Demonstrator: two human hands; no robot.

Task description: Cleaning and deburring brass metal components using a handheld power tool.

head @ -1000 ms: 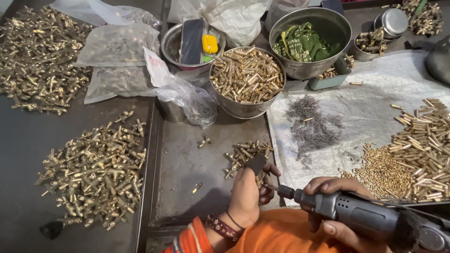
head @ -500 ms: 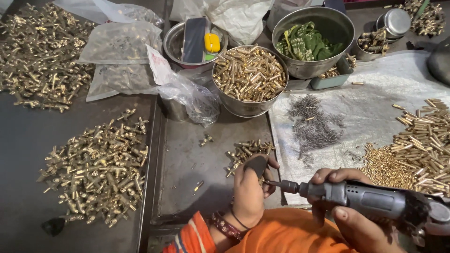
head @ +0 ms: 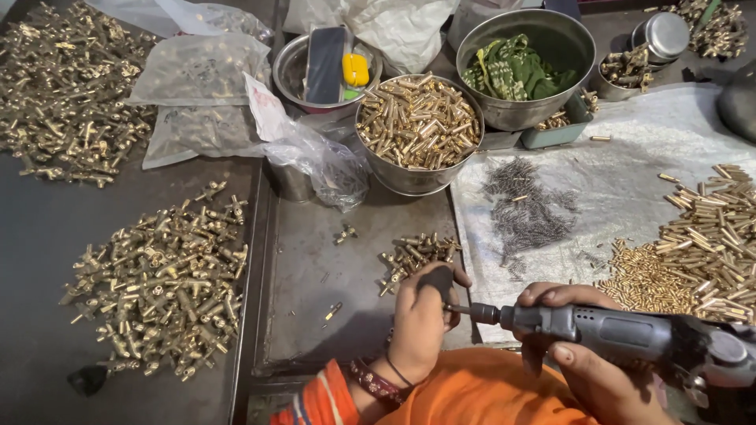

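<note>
— Dark metal bench (head: 47,236), brass everywhere. What have your fingers got?

— My left hand (head: 421,315) is curled shut, fingers together around a small part I cannot make out; it is hidden inside the grip. My right hand (head: 583,354) is clamped on the grey rotary tool (head: 630,338), fingers wrapped over its body, thumb underneath. Its thin bit (head: 465,309) points left and meets my left fingers.

— And just past the left hand?

— A little heap of brass pieces (head: 413,253) lies on the tray (head: 315,260), just beyond my knuckles. Two stray pieces sit farther left on the same tray.

— To the right?

— A white sheet (head: 622,181) carries a patch of dark springs (head: 524,206), then a mound of tiny brass bits (head: 646,279) near my right hand, and longer brass pins (head: 717,220) at the edge.

— Further out?

— A steel bowl of brass sleeves (head: 417,122) stands ahead of me, touching a crumpled clear bag (head: 315,153). Behind it is a bigger bowl with green leaves (head: 516,67), and a smaller bowl holding a phone (head: 324,63). On the left, a big pile of brass fittings (head: 161,275) lies on the bench, with another pile (head: 63,94) well beyond it.
</note>
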